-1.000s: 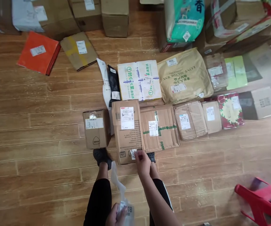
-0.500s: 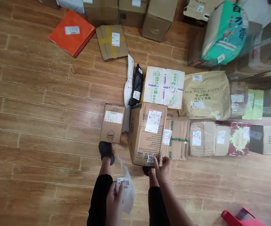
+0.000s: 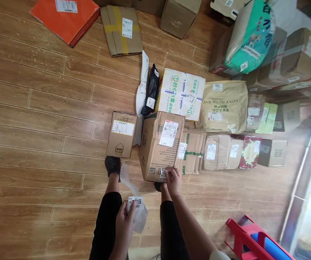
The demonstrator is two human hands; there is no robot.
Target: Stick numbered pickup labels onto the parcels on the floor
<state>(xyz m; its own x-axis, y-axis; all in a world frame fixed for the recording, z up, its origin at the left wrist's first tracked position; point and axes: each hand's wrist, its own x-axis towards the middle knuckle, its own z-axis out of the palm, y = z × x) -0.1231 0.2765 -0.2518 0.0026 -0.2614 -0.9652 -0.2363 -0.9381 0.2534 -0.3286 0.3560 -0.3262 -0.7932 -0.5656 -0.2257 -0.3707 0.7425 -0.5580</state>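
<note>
My left hand [image 3: 125,215] is closed on a strip of printed labels [image 3: 136,203], whose pale translucent backing paper [image 3: 140,220] hangs and curls around it. The top label shows a number ending in 18. My right hand [image 3: 174,180] has its thumb and fingers pinched together at the edge of a small white sticker [image 3: 162,173]. That sticker lies on the lower edge of a large brown cardboard box [image 3: 169,155], which carries a bigger white shipping label [image 3: 169,133]. Left of it stands a smaller brown carton [image 3: 121,139], close to my left shoe [image 3: 112,167].
Behind the large box are a white fruit carton [image 3: 181,94], a black wrapped parcel [image 3: 150,90] and a tan bag [image 3: 224,106]. Several boxes stand in a row to the right. An orange packet [image 3: 71,21] and a flat carton [image 3: 121,32] lie farther back. A red stool [image 3: 249,234] is at lower right.
The view has shifted, bringing more of the red stool into sight. My right fingers have drawn together at the sticker on the large box. My left hand still holds the label strip.
</note>
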